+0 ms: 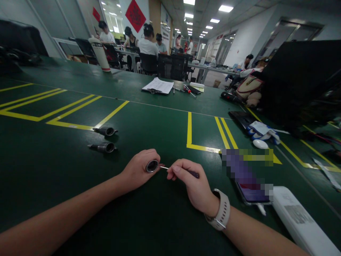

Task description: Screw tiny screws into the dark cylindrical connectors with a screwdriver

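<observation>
My left hand [138, 170] is closed round a small dark metal cylinder [152, 166], its round open end facing the camera. My right hand [190, 183] pinches a thin screwdriver [186, 172] with a dark handle. Its metal tip points left and touches the rim of the cylinder. Both hands rest on the green table [160, 128]. Two similar dark metal cylinders [105, 131] [103, 147] lie on the table to the left, beyond my left hand. A pale watch [221, 213] is on my right wrist.
A phone [252, 193] and a white box [301, 220] lie at right. Gloves [259, 129] and a white oval object [260, 144] sit further back. Papers [158, 86] and a red-handled screwdriver [188, 90] lie mid-table. A white bottle [99, 53] stands far left. People sit at distant desks.
</observation>
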The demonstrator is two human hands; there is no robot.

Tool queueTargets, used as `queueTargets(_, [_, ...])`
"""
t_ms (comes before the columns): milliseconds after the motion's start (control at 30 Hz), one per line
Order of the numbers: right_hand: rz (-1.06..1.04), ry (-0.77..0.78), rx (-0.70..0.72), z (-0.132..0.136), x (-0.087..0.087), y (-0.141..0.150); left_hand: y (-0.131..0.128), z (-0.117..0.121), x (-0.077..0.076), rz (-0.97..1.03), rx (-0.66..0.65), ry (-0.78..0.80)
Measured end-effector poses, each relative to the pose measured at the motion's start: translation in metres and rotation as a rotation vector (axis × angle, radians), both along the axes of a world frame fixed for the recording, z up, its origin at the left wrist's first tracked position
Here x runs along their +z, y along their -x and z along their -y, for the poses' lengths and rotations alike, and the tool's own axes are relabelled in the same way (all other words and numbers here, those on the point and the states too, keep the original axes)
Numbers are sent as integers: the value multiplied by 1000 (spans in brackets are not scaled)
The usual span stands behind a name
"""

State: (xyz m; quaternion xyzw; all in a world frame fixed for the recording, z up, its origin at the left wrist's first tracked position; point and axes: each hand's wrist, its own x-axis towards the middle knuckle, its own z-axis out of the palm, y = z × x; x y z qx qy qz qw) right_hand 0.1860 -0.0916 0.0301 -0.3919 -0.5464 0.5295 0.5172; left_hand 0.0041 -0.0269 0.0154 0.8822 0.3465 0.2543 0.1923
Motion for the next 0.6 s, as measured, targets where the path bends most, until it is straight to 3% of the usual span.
queueTargets(133, [181, -134, -59, 6, 7, 1, -1, 0, -1, -5, 2, -9])
queueTargets(267, [370, -260, -25, 11, 12, 4, -2, 1, -1, -38, 8, -50])
queueTargets(333, [318, -199, -16, 9, 11, 5, -2, 1, -1, -52, 6, -54])
queueTargets(500, [-156, 161, 13, -2, -1, 4, -1, 0, 0, -30, -4, -24])
queueTargets(600, [-311, 291, 21, -6, -5, 5, -2, 0, 2, 29, 7, -3])
